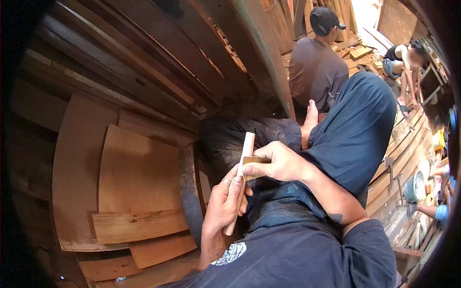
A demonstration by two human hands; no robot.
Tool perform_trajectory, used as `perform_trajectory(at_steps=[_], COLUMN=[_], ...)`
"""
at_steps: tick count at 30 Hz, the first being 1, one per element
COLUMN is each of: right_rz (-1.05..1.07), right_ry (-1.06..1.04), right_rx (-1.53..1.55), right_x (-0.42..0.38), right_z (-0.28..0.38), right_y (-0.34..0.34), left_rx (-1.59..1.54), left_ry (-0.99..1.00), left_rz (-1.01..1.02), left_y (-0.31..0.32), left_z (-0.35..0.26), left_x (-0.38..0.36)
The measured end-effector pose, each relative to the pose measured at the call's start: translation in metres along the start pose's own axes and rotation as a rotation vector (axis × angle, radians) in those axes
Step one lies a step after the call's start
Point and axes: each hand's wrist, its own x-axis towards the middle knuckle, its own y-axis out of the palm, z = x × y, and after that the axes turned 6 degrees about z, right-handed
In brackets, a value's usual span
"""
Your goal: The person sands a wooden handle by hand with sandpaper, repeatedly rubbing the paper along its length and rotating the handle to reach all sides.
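A slim, pale wooden stick [248, 145] slants across my lap, its lower end near my shirt. My left hand [224, 199], with a ring on one finger, is closed round the stick's lower half. From the right comes my right hand [283, 163], its thumb and fingers pinching a small brown folded sheet that looks like sandpaper [248, 160]. That sheet lies against the stick just above my left hand. Some fingers of both hands are hidden behind the stick and sheet.
Wooden boards [139, 173] lean at the left, beside a dark curved edge [191, 192]. A co-worker in a cap [317, 67] sits beyond my legs; another person [403, 60] bends at the upper right. A bucket [414, 187] and tools lie on planks at the right.
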Motion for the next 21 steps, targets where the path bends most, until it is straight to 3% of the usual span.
perform_trajectory(at_steps=[2, 3, 6, 7, 9, 11, 13, 14, 17, 19, 21], right_rz=[-0.055, -0.19, -0.369, -0.222, 0.049, -0.062, -0.355, -0.359, -0.142, 0.09, -0.024], right_ry=[-0.023, 0.044, -0.137, -0.02, -0.024, -0.036, -0.115, -0.026, -0.125, -0.021, -0.044], right_rx=[-0.016, -0.094, -0.044, -0.123, -0.146, -0.169, -0.08, -0.136, -0.025, -0.153, -0.048], right_x=[0.005, -0.012, -0.003, -0.007, -0.01, -0.002, 0.006, 0.005, -0.003, -0.009, -0.004], right_z=[-0.002, 0.016, 0.011, 0.013, 0.009, 0.011, 0.019, 0.009, 0.006, 0.019, 0.015], right_y=[-0.002, -0.02, -0.014, -0.013, -0.003, -0.004, -0.009, -0.019, 0.002, 0.003, 0.003], left_rx=[0.044, -0.022, -0.015, -0.001, 0.028, 0.043, 0.103, 0.098, 0.108, 0.056, 0.037], left_ry=[0.028, 0.036, 0.046, 0.08, 0.145, 0.12, 0.114, 0.091, 0.091, 0.122, 0.134], left_rz=[-0.018, -0.004, -0.003, -0.023, -0.074, -0.102, -0.107, -0.099, -0.098, -0.123, -0.141], left_y=[-0.002, 0.017, 0.018, 0.016, 0.009, 0.004, 0.002, 0.005, 0.007, 0.005, 0.006], left_z=[0.0, 0.011, 0.004, 0.008, 0.015, 0.013, 0.011, 0.008, 0.006, 0.009, 0.006], left_x=[-0.001, 0.0, -0.001, 0.001, 0.004, 0.003, 0.003, 0.002, 0.003, 0.003, 0.0])
